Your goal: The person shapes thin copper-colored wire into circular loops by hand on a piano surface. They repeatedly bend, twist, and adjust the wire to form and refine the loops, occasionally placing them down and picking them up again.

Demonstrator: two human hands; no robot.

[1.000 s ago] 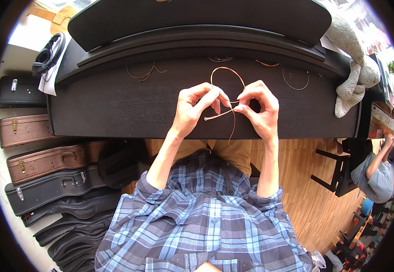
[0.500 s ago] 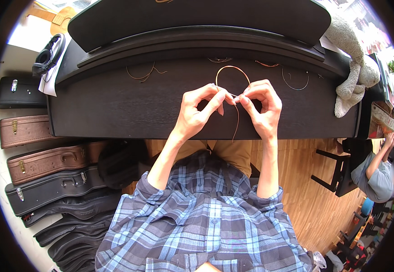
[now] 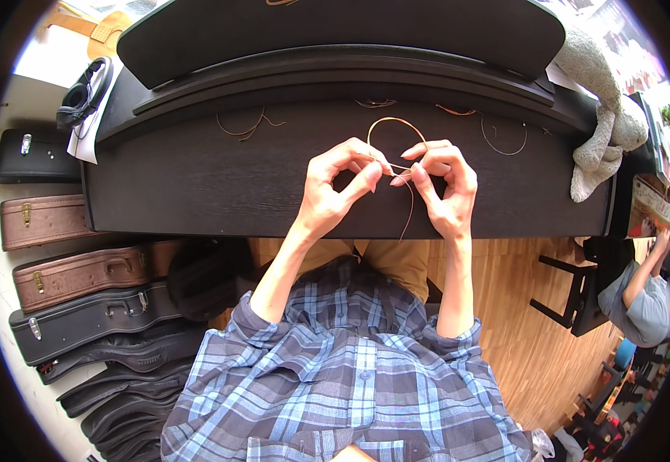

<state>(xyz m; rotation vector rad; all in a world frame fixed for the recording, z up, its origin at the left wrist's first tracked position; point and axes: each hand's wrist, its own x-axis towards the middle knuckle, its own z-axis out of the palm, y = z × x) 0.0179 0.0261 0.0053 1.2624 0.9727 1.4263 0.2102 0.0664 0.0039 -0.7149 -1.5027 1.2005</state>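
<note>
A thin bronze-coloured guitar string [image 3: 396,118] is bent into a loop above the black piano lid. My left hand [image 3: 331,185] pinches it between thumb and index finger at the loop's left side. On the other side, my right hand [image 3: 449,192] pinches the string where its strands cross at the bottom of the loop. A short gap separates the two sets of fingertips, with strands running across it. One loose tail curves down toward me below the right fingertips. The fingers hide the exact crossing.
Curled string pieces lie on the black lid [image 3: 196,192], including one at left [image 3: 250,129] and one at right [image 3: 504,146]. Headphones [image 3: 83,96] and a grey plush toy [image 3: 601,146] flank it. Instrument cases [image 3: 81,277] line the left; a person [image 3: 641,300] is at far right.
The loop has sunk slightly toward me. My fingertips are a little farther apart, and some right-hand fingers have spread. The loose tail has swung slightly right.
</note>
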